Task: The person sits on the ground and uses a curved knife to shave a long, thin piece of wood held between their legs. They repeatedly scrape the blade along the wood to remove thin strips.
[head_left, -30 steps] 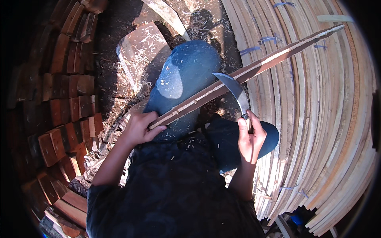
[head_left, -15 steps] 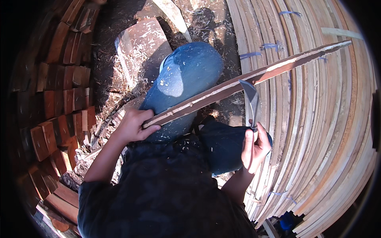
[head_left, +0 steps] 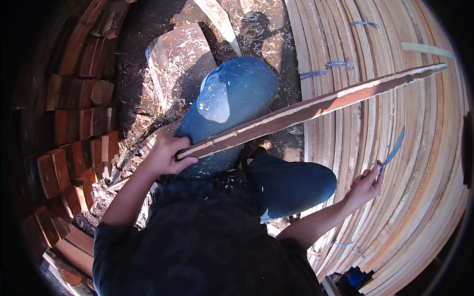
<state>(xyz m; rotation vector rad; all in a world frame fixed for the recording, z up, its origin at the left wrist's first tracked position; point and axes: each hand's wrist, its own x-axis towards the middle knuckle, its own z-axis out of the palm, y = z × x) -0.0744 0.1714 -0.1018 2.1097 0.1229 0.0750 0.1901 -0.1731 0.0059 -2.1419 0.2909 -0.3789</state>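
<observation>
My left hand [head_left: 170,155] grips the near end of a long, narrow wooden strip [head_left: 296,113]. Brown, rough bark-like wood shows on its faces, with a pale cut edge along it. The strip lies across my left thigh [head_left: 237,91] and slants up to the right, its far end over the stacked pale strips. Out to the right, my right hand [head_left: 366,185] is closed round the handle of a curved-bladed knife [head_left: 395,148], mostly hidden by the fingers. The blade points up and away, apart from the wooden strip.
Long pale wood strips [head_left: 340,197], bundled with blue ties [head_left: 337,64], fill the right side. Stacked reddish-brown blocks [head_left: 61,123] line the left. Ahead lie a flat board [head_left: 180,59], a pale plank [head_left: 219,22] and scattered shavings on the ground.
My right hand has swung the knife away from the wooden strip, out to the right. The strip's far end has dipped slightly toward me and its face has turned a little; my left hand stays put.
</observation>
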